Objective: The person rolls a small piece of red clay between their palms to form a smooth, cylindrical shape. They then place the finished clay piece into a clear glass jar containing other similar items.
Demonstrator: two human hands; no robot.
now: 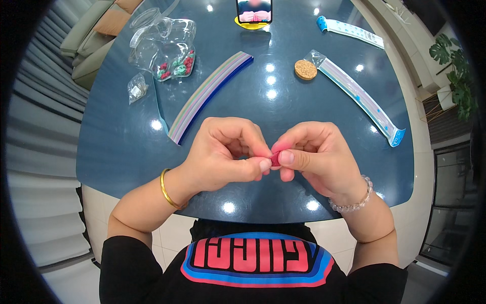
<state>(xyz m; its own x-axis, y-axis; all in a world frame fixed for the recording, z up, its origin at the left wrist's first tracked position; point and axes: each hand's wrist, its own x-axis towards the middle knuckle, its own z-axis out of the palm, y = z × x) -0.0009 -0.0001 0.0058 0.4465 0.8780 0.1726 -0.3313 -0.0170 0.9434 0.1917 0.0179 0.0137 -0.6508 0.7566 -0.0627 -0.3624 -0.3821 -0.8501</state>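
Observation:
Between both hands, over the near part of the blue-grey table (273,201), is a small dark-red folded paper piece (275,159). My left hand (231,152) pinches its left end between thumb and forefinger. The thumb and forefinger of my right hand (317,157) grip the right end, hiding much of it. Left of my hands lies a fanned stack of multicoloured paper strips (209,97). A single blue strip (159,108) lies beside the stack. To the right rests a clear packet of pale paper strips (357,97).
A clear plastic jar (163,49) at the far left holds several small red and green folded pieces (182,65). Near it lies a small clear bag (137,89). A cork stopper (305,70), another strip packet (355,32) and a phone (254,11) on a yellow stand (251,26) sit farther back.

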